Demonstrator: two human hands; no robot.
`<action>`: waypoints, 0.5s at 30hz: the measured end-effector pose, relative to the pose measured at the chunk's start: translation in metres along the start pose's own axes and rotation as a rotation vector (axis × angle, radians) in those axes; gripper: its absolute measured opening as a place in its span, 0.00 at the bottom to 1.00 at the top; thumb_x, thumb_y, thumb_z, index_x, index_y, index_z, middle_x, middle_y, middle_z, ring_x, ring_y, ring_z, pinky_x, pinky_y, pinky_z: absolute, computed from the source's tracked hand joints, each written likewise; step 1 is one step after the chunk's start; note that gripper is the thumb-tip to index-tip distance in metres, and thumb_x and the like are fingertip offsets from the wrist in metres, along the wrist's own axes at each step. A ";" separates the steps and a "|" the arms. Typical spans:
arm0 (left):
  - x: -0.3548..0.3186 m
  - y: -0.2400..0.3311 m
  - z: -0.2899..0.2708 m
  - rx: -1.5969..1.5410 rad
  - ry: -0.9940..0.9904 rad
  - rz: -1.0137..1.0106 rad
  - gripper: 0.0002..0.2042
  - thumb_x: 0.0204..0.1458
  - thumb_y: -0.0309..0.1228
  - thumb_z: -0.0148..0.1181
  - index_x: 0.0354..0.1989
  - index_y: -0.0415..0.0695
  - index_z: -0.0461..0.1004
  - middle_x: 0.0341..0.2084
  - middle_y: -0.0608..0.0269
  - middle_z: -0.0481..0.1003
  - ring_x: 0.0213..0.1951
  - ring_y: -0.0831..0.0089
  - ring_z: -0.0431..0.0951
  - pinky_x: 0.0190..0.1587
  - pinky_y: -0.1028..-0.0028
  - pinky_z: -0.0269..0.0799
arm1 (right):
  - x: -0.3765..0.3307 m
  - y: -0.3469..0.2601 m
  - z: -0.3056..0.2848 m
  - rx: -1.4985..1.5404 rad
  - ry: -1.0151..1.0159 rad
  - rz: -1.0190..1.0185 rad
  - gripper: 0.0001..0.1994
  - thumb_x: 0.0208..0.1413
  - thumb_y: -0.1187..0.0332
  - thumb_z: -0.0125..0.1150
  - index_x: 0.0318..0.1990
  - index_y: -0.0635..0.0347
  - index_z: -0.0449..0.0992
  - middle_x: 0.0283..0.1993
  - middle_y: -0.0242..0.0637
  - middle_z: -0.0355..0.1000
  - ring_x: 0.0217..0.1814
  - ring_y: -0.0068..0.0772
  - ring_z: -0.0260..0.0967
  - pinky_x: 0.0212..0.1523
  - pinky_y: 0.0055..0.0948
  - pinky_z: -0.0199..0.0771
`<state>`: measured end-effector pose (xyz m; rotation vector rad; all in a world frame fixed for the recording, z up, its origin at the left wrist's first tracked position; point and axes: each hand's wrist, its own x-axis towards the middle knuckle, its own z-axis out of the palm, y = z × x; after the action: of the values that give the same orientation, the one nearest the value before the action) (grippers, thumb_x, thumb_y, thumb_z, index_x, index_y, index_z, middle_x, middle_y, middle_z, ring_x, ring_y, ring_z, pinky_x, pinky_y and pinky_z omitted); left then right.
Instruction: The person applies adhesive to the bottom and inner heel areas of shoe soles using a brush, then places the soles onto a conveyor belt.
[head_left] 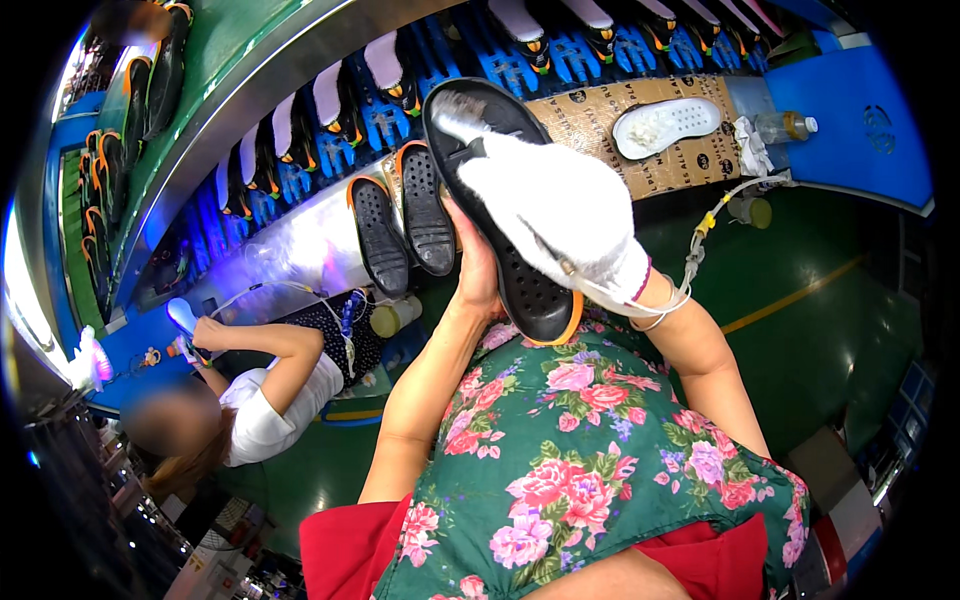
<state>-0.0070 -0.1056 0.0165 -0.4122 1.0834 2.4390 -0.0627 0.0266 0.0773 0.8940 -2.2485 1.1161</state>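
A black shoe sole [537,292] with an orange edge at the heel is tilted up in front of me. My left hand [477,262] is closed on its left side, the thumb along the rim. My right hand [560,205], in a white glove, reaches over the sole's inner face with its fingertips near the toe end. The fingers are bunched, and whatever they hold is hidden. A pale, shiny smear [462,116] shows at the toe. Just left of it, two more black soles [379,236] with orange rims lie on the bench, hollow side up.
Cardboard [580,108] covers the bench ahead, bearing a white sole-shaped piece [650,130]. A clear bottle [780,127] lies at right. Shoes [328,96] line blue racks behind. A pale cord [692,258] runs from my right wrist. A co-worker [275,405] sits at left.
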 end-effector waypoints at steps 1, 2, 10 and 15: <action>-0.001 -0.001 -0.004 0.018 0.009 -0.028 0.49 0.55 0.75 0.24 0.75 0.48 0.48 0.70 0.58 0.60 0.68 0.59 0.63 0.70 0.58 0.59 | 0.000 -0.010 0.000 -0.005 -0.050 0.036 0.17 0.46 0.74 0.69 0.47 0.56 0.84 0.41 0.41 0.81 0.41 0.39 0.80 0.42 0.36 0.81; -0.002 -0.009 -0.015 0.108 0.036 -0.011 0.49 0.55 0.75 0.24 0.75 0.49 0.48 0.69 0.58 0.61 0.68 0.59 0.63 0.71 0.58 0.58 | -0.003 -0.009 0.007 0.056 0.007 -0.020 0.16 0.46 0.73 0.70 0.46 0.56 0.84 0.40 0.40 0.81 0.39 0.38 0.80 0.41 0.35 0.81; -0.004 -0.001 -0.027 -0.326 -0.109 -0.042 0.50 0.53 0.77 0.24 0.74 0.50 0.52 0.68 0.59 0.63 0.68 0.60 0.64 0.70 0.58 0.60 | 0.003 -0.012 0.000 0.157 0.043 0.053 0.14 0.52 0.74 0.65 0.47 0.56 0.83 0.43 0.42 0.81 0.43 0.43 0.80 0.44 0.37 0.81; -0.005 0.011 -0.047 -0.227 -0.071 0.004 0.49 0.54 0.76 0.26 0.73 0.50 0.55 0.67 0.60 0.64 0.68 0.61 0.64 0.70 0.60 0.58 | 0.020 -0.028 -0.005 0.491 -0.032 0.143 0.14 0.49 0.73 0.70 0.46 0.58 0.84 0.43 0.42 0.82 0.43 0.41 0.81 0.43 0.33 0.80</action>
<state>-0.0044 -0.1494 -0.0052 -0.3905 0.7820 2.5686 -0.0552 0.0113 0.1070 0.9450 -2.1221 1.7789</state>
